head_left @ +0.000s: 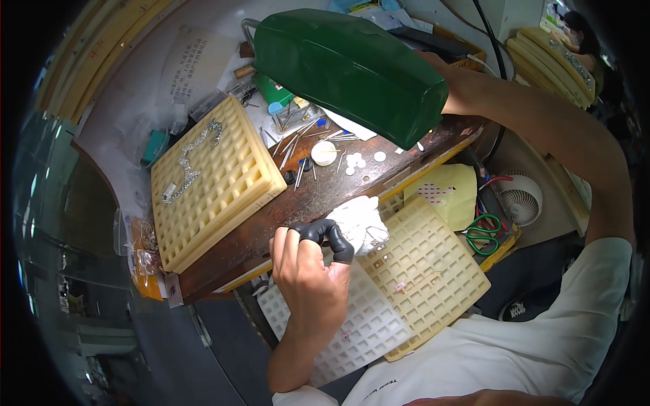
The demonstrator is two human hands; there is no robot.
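Observation:
My left hand is over the bench's front edge. Black finger cots cover its thumb and index finger, which curl together in a closed pinch. Anything small between them I cannot make out. Right beside these fingertips lies a crumpled white cloth; whether they grip it is unclear. My right arm stretches forward along the right side, and my right hand goes behind a green lamp shade that hides its fingers. Below my left hand, a white gridded tray and a cream gridded tray lie in an open drawer, holding a few small pieces.
Stacked cream trays with a silvery chain stand at the left. Thin metal tools, a round white container and white discs lie on the bench. Green-handled scissors and a white fan are at the right.

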